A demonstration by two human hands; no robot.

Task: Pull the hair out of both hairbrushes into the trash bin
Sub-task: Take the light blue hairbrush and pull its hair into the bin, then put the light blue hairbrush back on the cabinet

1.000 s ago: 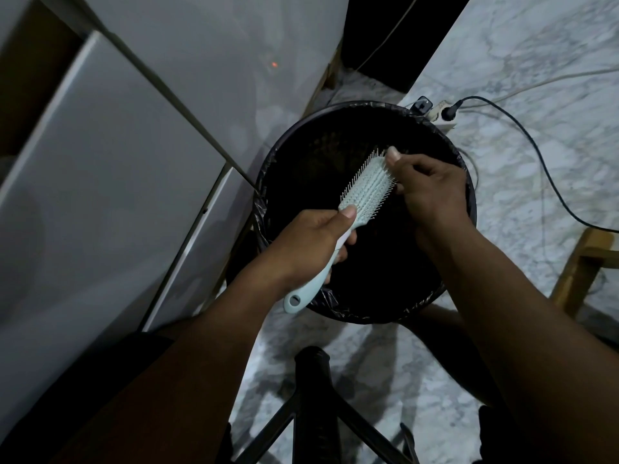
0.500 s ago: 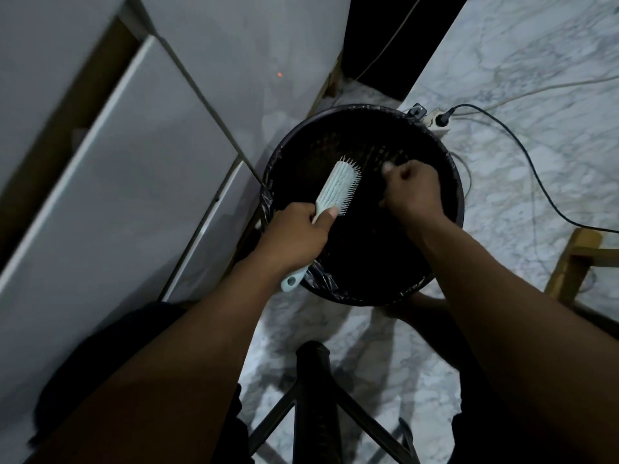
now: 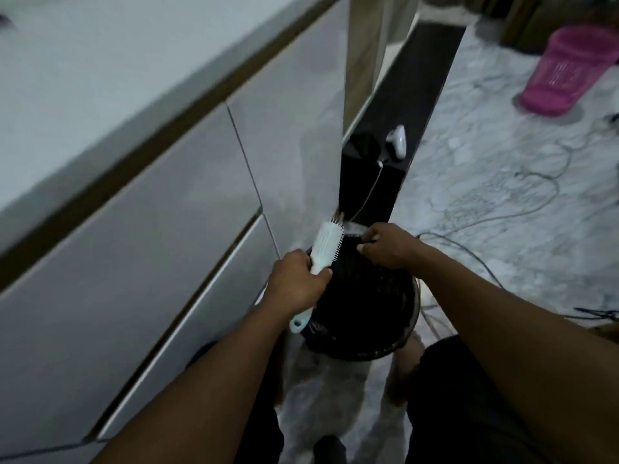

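My left hand (image 3: 298, 283) grips the handle of a pale blue hairbrush (image 3: 326, 242), head pointing up and away, bristles facing right. It is held over the left rim of the round black trash bin (image 3: 412, 316) on the floor between my knees. My right hand (image 3: 388, 246) hovers over the bin's far side, a short gap to the right of the brush head. Its fingertips are pinched together on what looks like a thin dark strand of hair. Only one hairbrush is in view.
White drawer fronts (image 3: 134, 246) rise close on the left of the bin. Cables (image 3: 502, 209) trail across the marble floor to the right, and a pink basket (image 3: 566, 68) stands far back right. A white device (image 3: 397, 140) lies on a black shelf behind the bin.
My view has swung upward, so the bin now sits lower in the frame. My right hand, at the bristles one second ago, is off to the brush's right; the brush has turned more upright.
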